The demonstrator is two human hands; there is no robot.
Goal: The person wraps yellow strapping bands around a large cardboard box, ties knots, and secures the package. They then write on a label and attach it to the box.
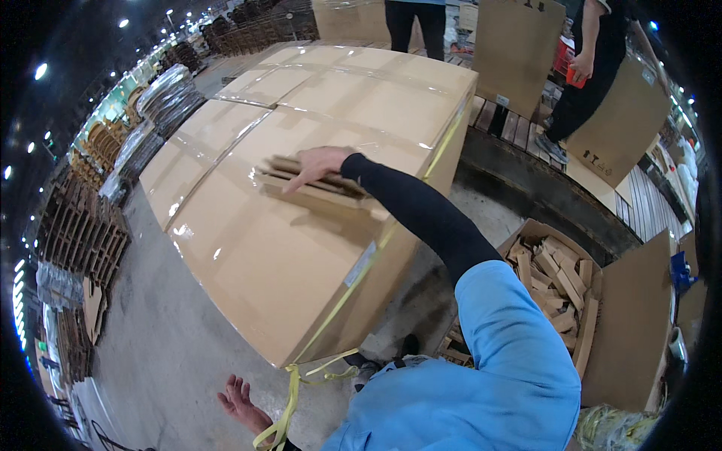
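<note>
My right hand (317, 163) reaches out in a black sleeve and lies flat, fingers stretched, on a small pile of cardboard strips (316, 188). The strips rest on top of a big plastic-wrapped cardboard box (256, 255). A yellow strap (342, 301) runs along the box's near corner edge and hangs loose at the bottom. My left hand (239, 401) is low by the floor with fingers spread and nothing in them. The strap's loose end (289, 398) dangles just right of its wrist.
An open carton of wood offcuts (560, 282) sits on the floor at right, with a tall cardboard sheet (632, 331) beside it. Two other people (590, 68) stand behind near upright cardboard sheets. Stacked pallets (83, 233) line the left side.
</note>
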